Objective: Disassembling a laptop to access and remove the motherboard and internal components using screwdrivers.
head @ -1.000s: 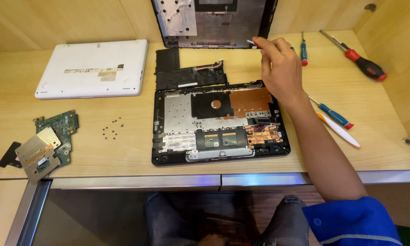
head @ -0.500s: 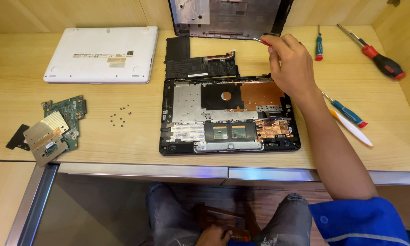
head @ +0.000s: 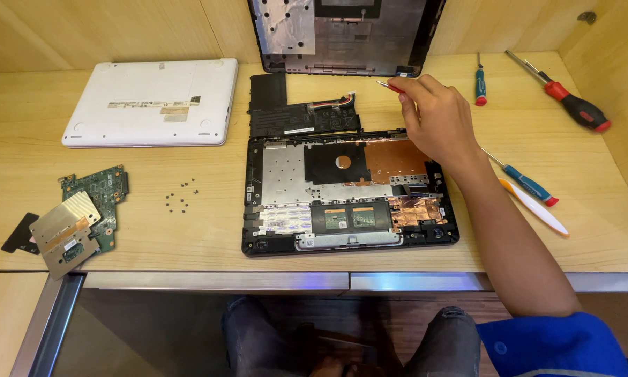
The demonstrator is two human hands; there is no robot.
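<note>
Right grip [head: 436, 119] pinches a small red-handled screwdriver [head: 391, 86], tip hovering above the black battery pack [head: 303, 115], just behind the opened laptop base [head: 349, 192] on the counter [head: 153, 230]; left hand unseen.

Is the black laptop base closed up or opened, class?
Opened: the laptop base lies uncovered, showing metal shielding, copper foil and touchpad board; its battery lies outside.

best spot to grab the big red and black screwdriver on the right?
Grip the red and black screwdriver by its thick handle at the lower right end, coming from above. It lies flat and diagonal on the table, shaft pointing up-left, with bare wood around the handle.
</note>
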